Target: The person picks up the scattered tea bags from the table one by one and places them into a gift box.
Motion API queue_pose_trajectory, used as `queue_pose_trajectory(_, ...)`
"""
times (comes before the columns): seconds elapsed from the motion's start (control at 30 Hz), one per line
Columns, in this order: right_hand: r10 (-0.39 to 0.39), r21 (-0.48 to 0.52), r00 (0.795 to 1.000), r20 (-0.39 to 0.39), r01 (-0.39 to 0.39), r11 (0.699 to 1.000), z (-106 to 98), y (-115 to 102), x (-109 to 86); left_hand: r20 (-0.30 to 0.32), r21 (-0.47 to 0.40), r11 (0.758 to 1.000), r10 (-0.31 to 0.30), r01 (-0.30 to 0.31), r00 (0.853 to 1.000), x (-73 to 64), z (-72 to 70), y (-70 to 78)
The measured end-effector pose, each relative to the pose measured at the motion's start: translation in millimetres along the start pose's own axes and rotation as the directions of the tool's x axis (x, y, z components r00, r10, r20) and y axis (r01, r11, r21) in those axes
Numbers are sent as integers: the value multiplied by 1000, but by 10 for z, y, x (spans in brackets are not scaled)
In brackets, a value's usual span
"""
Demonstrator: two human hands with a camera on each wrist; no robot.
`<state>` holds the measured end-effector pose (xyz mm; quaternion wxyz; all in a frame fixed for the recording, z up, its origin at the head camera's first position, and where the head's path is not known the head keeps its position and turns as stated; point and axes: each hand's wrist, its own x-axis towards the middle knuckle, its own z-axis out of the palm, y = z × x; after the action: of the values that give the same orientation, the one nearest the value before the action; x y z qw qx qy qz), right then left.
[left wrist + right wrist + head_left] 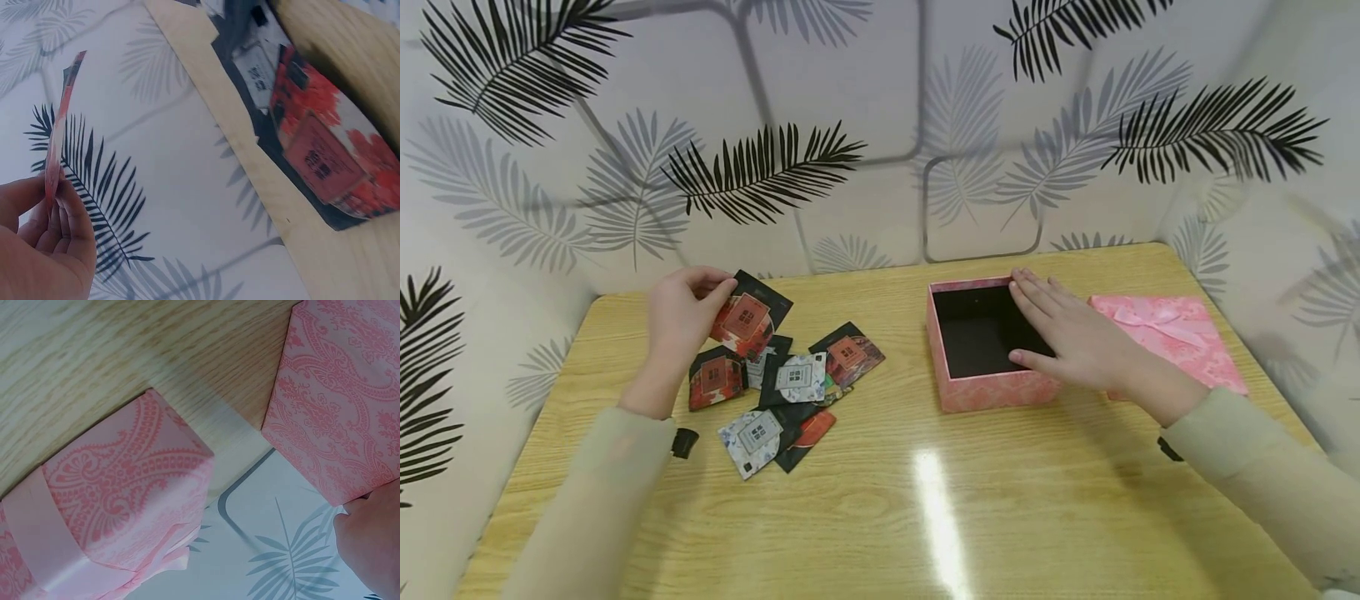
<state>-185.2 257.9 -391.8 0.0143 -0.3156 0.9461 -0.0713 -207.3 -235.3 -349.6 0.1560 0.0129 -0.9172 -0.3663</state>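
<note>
Thumb and fingers of my left hand (688,304) pinch a flat red-and-black sachet (747,318) by its edge, raised over the left side of the table. In the left wrist view this sachet (59,131) appears edge-on. Below it lies a loose pile of similar sachets, among them a white-and-blue one (801,377) and a red one (717,379). My right hand (1075,337) lies with straight fingers across the right rim of an uncovered pink patterned box (1000,393), whose inside is black.
To the right of the box sits its pink lid (1180,342) with a ribbon bow. The wooden table (865,517) meets a wall (865,208) covered in leaf-pattern at the back.
</note>
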Motion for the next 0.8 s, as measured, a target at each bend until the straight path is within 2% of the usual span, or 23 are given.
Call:
queue_pose_trajectory(0.4, 5, 5, 1000, 13, -5, 1000, -15, -14, -3, 39, -82, 995, 64, -61, 997, 113, 214, 343)
queue_pose_trajectory(0.8, 22, 2, 1000, -7, -22, 1000, 53, 15, 17, 86, -168, 981, 115, -100, 990, 102, 513, 650)
